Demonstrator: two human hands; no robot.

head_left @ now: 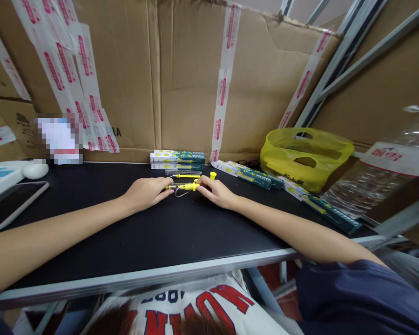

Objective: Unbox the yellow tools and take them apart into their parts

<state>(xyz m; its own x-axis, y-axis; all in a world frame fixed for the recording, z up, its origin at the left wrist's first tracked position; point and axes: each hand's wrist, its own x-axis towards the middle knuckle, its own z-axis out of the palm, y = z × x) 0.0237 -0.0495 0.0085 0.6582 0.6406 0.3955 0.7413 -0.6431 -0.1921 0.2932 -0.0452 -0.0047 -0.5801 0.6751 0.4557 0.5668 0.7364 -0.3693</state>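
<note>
Flanking yellow tool (185, 186): stacked boxes (178, 159) behind, yellow bag (305, 156) right.

Yellow bag (305, 156), black table (167, 232)

A pixelated patch (58, 138) hides something at far left. The plastic bottle (377, 181) at right is blurred and cut off by the edge.

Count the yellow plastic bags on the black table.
1. The yellow plastic bag sits at the back right of the black table, against the cardboard wall, beyond the right hand. Another could be hidden behind it or out of frame.
</note>
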